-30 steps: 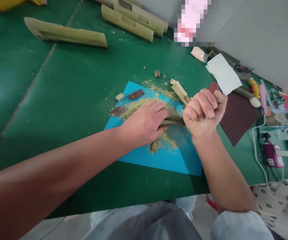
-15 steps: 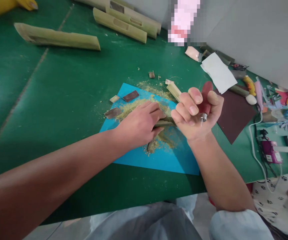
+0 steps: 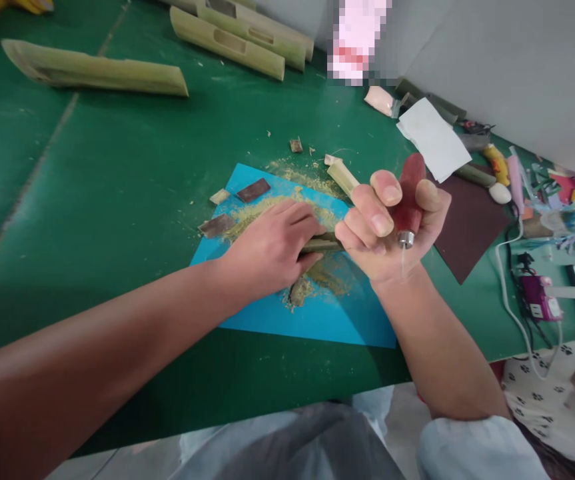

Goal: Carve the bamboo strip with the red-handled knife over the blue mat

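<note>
Low over the blue sheet (image 3: 262, 313), my left hand (image 3: 280, 247) grips a narrow bamboo piece (image 3: 328, 243). The piece's right end runs up to my right hand (image 3: 392, 227), whose palm faces up. Between its thumb and fingers my right hand holds an awl (image 3: 409, 200) by the red handle, with its thin metal tip pointing down toward the wrist. Sawdust (image 3: 307, 293) and dark flat chips (image 3: 254, 190) lie around my left hand. A pale bamboo strip (image 3: 342, 179) lies just behind my right fingers.
Several bamboo tubes (image 3: 227, 43) lie at the back, and another (image 3: 97, 72) at the back left. To the right are white paper (image 3: 434, 140), a dark brown sheet (image 3: 467, 230), a purple socket block (image 3: 540, 298) and cables. A person's patterned clothing (image 3: 537, 400) shows at the lower right.
The view has shifted slightly, so the table items sit a little further left. Both hands keep their holds; the awl and my right fingers have tilted slightly.
</note>
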Tool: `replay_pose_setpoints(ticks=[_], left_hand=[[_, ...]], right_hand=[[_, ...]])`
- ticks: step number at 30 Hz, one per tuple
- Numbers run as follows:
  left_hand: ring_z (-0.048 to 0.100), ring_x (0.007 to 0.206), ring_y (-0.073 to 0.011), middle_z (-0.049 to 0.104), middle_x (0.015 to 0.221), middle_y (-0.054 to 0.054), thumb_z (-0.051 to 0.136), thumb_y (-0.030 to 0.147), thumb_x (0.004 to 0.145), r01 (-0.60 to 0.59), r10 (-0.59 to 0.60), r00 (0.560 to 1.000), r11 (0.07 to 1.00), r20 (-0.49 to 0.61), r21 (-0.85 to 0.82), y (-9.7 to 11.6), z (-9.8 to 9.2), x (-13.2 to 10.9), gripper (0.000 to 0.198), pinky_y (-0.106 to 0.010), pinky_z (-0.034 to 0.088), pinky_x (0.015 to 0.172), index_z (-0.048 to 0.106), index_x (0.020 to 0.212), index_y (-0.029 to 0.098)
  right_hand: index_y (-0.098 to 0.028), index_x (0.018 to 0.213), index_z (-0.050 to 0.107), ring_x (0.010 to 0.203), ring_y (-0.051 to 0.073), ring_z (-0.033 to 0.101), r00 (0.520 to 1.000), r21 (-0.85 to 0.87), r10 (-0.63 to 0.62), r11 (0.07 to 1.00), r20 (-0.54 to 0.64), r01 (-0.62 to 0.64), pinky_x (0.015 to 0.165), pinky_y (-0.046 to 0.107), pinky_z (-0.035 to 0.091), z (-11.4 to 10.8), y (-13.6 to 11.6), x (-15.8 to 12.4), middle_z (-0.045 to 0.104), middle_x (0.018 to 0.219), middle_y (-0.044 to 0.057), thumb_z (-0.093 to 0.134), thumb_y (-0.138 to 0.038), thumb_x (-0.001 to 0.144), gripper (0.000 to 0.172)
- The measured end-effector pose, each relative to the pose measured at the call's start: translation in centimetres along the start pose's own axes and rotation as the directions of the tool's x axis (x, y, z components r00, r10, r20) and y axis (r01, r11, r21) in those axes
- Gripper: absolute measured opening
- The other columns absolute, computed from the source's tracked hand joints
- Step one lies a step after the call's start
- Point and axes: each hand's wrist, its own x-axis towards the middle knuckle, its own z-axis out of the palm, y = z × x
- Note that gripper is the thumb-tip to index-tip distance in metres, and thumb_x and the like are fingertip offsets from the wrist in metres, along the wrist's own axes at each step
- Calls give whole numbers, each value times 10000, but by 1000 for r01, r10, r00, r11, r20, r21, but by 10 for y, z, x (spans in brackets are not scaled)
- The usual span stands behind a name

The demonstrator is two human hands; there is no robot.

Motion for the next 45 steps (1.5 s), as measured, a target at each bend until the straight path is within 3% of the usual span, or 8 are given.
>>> replay_pose_setpoints(ticks=[8, 14, 18, 22, 30, 38, 45], left_hand=[[584, 868, -264, 649, 957, -85, 597, 318, 966, -1, 1, 1000, 1000, -9, 25, -1, 0, -1, 110, -422, 473, 762, 600, 931, 214], [590, 866, -278, 662, 986, -98, 590, 308, 956, 7, -7, 1000, 1000, -4, 19, 0, 0, -2, 90, -442, 474, 758, 615, 949, 222], [588, 860, -273, 657, 979, -95, 585, 319, 967, -7, 7, 1000, 999, -17, 36, 0, 0, -2, 122, -435, 472, 757, 627, 959, 205], [584, 877, -267, 652, 981, -88, 581, 343, 973, 9, -10, 1000, 999, 10, 51, 1, -1, -1, 152, -427, 475, 777, 634, 956, 202], [570, 851, -251, 658, 975, -92, 587, 315, 982, -18, 18, 1000, 998, -14, 64, 2, -1, -1, 146, -416, 477, 755, 649, 969, 182], [563, 839, -261, 651, 955, -102, 608, 300, 952, -26, 27, 999, 999, -33, 43, 1, -1, -2, 104, -449, 482, 739, 629, 944, 198], [575, 886, -228, 620, 940, -49, 556, 339, 981, 35, -34, 999, 999, -6, 36, 3, -2, -2, 137, -411, 487, 798, 613, 979, 214]], right_hand=[[-265, 776, 576, 439, 104, 357, 986, -76, -142, 986, 82, 148, 428, 271, 365, 3, 4, 3, 514, 584, -51, 577, -784, 832, 522], [-298, 709, 496, 519, 180, 476, 974, -132, -218, 966, 65, 225, 481, 301, 422, 6, 8, 4, 336, 468, -59, 472, -844, 833, 561], [-312, 755, 493, 570, 212, 499, 981, -201, -147, 972, -125, 120, 493, 321, 417, 8, 10, 0, 332, 487, -47, 474, -840, 818, 532], [-317, 775, 501, 560, 222, 494, 957, -223, -64, 975, -284, -1, 495, 332, 416, 7, 10, 0, 320, 482, -49, 480, -839, 796, 523], [-314, 776, 513, 529, 201, 476, 985, -139, -32, 990, -168, 8, 466, 320, 407, 0, 5, 0, 359, 493, -49, 492, -858, 780, 544], [-317, 810, 487, 593, 220, 502, 962, -195, -75, 981, -264, 23, 506, 329, 445, 1, 11, 0, 304, 511, -53, 470, -839, 794, 522], [-312, 790, 466, 579, 207, 504, 973, -146, -7, 989, -231, -28, 528, 329, 451, -1, 5, 3, 287, 510, -61, 446, -866, 777, 554]])
